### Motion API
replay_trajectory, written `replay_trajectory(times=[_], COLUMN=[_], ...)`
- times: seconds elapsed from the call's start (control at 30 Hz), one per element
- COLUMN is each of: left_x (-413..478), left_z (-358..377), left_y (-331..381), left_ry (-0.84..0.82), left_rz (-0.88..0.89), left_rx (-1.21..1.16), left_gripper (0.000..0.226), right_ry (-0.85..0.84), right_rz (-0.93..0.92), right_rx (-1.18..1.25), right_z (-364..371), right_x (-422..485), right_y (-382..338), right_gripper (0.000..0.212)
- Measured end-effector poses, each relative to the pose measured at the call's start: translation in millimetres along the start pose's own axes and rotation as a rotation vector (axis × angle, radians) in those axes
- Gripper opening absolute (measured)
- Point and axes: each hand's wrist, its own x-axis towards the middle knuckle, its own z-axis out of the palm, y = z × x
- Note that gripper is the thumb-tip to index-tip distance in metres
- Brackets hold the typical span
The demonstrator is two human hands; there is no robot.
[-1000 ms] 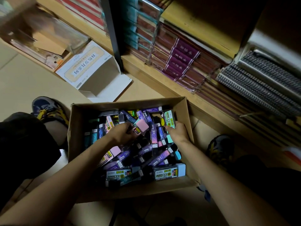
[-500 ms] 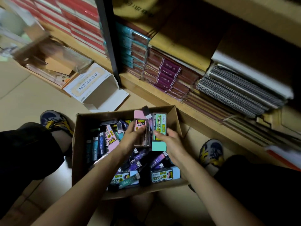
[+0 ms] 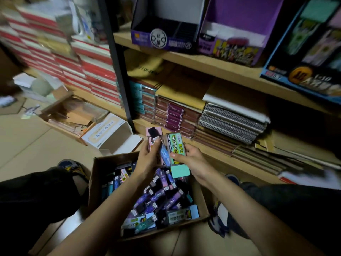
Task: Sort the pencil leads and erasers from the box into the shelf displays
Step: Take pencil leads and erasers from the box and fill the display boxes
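Two grips meet just above the far edge of the box (image 3: pixel 96 174), and both are full. Your left grip (image 3: pixel 147 159) curls round a small bunch: a pink eraser (image 3: pixel 159 130), a dark-capped lead case (image 3: pixel 153 133) lying against it, and a blue lead tube (image 3: pixel 164 156) that sticks out toward your right grip (image 3: pixel 190 158). Your right grip pinches a green eraser (image 3: pixel 176 148) by its labelled sleeve, with the bare mint end hanging below the fingers. The green eraser stands upright, just beside the blue lead tube; whether they touch I cannot tell. Below both grips the box lies open on the floor, packed with a loose heap (image 3: pixel 160 198) of lead cases and erasers, mostly purple. Above and beyond your grips runs the shelf (image 3: pixel 203 61) with three displays: a dark display (image 3: pixel 166 39) above your left grip, a purple display (image 3: pixel 239 24) above your right, and a blue display (image 3: pixel 304 78) well off to the right. Right of your right grip, spiral notebooks (image 3: pixel 230 122) are stacked.
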Motion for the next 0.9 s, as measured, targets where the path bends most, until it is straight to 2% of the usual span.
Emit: replay_trajectory(times=[0.2,0.3,0.37,0.43,0.57,0.73,0.9], left_x=[-1.4,2.4,5.3,10.8,25.7,39.4,50.9], left_z=[15.3,23.6,30.6,38.1,60.0,89.1,109.8], left_y=[58.5,90.5,109.9,128.5,161.1,179.0,189.1], left_ry=[-0.069,-0.1,-0.136,-0.154,-0.237,-0.268,-0.297], left_rz=[0.113,0.182,0.244,0.28,0.295,0.388,0.386], left_rx=[0.042,0.095,0.153,0.181,0.16,0.139,0.063], left_gripper=[0.02,0.036,0.037,0.037,0.052,0.027,0.031], right_ry=[-0.022,0.033,0.092,0.153,0.298,0.53,0.706], right_rz=[-0.165,-0.22,-0.236,-0.251,-0.359,-0.455,-0.574], right_rx=[-0.099,-0.22,-0.26,-0.296,-0.299,-0.35,-0.491], right_z=[-29.4,-41.4,-49.5,-57.6,-77.8,-111.0,-154.4], right_x=[-32.2,-43.5,-45.8,-46.1,-50.9,-69.0,-99.4], right_y=[-65.5,-93.6,-110.6,-126.6,-155.1,-188.8,-228.3], right_gripper=[0.031,0.019,0.011,0.015,0.021,0.021,0.022])
